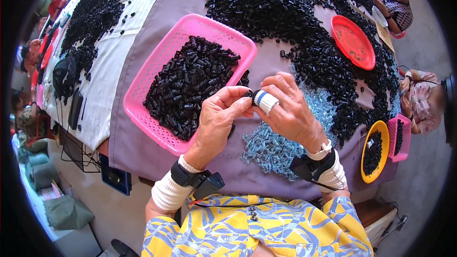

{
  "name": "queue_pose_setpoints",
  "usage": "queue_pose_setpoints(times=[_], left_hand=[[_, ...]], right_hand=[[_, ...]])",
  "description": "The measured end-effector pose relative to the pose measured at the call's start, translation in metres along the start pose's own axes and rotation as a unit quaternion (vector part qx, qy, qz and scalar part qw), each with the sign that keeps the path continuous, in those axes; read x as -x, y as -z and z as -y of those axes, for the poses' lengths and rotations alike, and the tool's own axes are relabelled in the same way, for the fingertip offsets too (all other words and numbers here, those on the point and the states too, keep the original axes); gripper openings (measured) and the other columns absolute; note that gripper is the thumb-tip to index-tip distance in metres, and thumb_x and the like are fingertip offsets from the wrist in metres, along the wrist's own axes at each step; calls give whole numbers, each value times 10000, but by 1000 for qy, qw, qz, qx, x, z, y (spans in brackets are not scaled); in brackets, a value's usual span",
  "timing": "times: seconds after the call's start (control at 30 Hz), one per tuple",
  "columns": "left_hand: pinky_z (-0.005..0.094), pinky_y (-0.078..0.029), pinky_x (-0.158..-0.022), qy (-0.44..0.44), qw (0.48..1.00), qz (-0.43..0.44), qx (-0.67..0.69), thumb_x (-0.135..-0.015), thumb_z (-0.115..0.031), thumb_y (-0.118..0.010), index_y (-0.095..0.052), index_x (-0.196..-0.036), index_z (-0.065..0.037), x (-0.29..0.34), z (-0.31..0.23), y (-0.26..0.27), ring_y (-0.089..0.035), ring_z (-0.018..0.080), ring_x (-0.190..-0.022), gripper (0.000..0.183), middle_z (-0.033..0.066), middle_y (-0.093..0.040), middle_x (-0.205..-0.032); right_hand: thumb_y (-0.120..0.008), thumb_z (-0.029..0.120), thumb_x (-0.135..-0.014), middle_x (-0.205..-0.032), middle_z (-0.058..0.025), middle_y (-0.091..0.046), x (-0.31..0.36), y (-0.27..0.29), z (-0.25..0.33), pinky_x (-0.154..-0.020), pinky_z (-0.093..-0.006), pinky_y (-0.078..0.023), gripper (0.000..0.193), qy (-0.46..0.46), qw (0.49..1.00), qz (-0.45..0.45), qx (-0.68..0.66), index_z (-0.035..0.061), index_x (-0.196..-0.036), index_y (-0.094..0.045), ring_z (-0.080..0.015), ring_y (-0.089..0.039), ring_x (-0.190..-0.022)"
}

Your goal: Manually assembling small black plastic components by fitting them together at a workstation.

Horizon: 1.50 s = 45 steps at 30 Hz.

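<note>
Both of my hands meet above the table, between a pink basket and a heap of small clear-blue pieces. My left hand pinches a small black plastic piece between thumb and fingers. Against it, my right hand is closed, its fingertips pressed together; what they hold is hidden. A white knitted band with a blue stripe wraps one right finger. Many similar black pieces fill the pink basket to my left. The clear-blue springlike pieces lie loose under and beside my right hand.
Large piles of black pieces cover the far and right table. A red plate rests on them. At the right edge are a yellow bowl and a small pink basket. Other people sit around the tables.
</note>
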State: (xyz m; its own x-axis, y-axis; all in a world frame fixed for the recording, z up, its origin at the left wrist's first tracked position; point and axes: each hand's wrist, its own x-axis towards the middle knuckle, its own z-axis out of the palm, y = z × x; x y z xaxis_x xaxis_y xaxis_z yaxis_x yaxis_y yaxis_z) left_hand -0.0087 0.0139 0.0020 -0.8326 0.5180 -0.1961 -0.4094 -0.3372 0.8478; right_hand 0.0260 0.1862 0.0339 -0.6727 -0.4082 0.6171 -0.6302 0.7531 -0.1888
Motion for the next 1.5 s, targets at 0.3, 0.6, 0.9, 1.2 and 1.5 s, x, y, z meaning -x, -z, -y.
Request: queue_pose_setpoints(times=[0.3,0.6,0.9,1.2,1.5], left_hand=[[303,-547,-773,-5,998,-14,58,-840,23,-599,-569,-1044,11,-1,-1,-6,-639,154,-820,206,76,-641,-939],[258,-522,-730,-60,996,-50,34,-825,-22,-659,-568,-1061,28,-3,4,-8,-640,136,-776,258,82,-663,-918],[259,-529,-731,-36,997,-53,45,-829,-39,-663,-588,-1053,30,-3,0,-9,-641,135,-782,246,75,-664,-910],[249,-524,-730,-58,997,-25,-32,-843,-19,-634,-611,-1075,39,-2,0,-9,-636,130,-776,241,85,-667,-900],[195,-471,-667,-67,996,-30,-53,-840,-51,-654,-636,-1076,29,-2,0,-10,-564,59,-719,250,23,-651,-823]], right_hand=[[-655,101,-737,-772,-123,-572,10,-7,-1,-773,-407,-423,150,-122,988,-26,-96,9,-812,-564,-307,-557,-777],[-609,22,-693,-794,-134,-582,5,-10,5,-786,-409,-407,132,-152,986,29,-62,4,-819,-573,-305,-558,-784],[-654,37,-697,-780,-119,-593,3,-7,1,-784,-406,-415,108,-129,990,-37,-44,3,-768,-580,-281,-577,-770],[-696,61,-707,-758,-98,-594,-4,-2,-4,-804,-411,-413,128,-109,992,-58,-11,6,-777,-604,-257,-581,-745],[-705,70,-698,-766,-89,-595,-4,-3,-3,-847,-436,-401,145,-80,996,-28,23,13,-788,-607,-245,-585,-751]])
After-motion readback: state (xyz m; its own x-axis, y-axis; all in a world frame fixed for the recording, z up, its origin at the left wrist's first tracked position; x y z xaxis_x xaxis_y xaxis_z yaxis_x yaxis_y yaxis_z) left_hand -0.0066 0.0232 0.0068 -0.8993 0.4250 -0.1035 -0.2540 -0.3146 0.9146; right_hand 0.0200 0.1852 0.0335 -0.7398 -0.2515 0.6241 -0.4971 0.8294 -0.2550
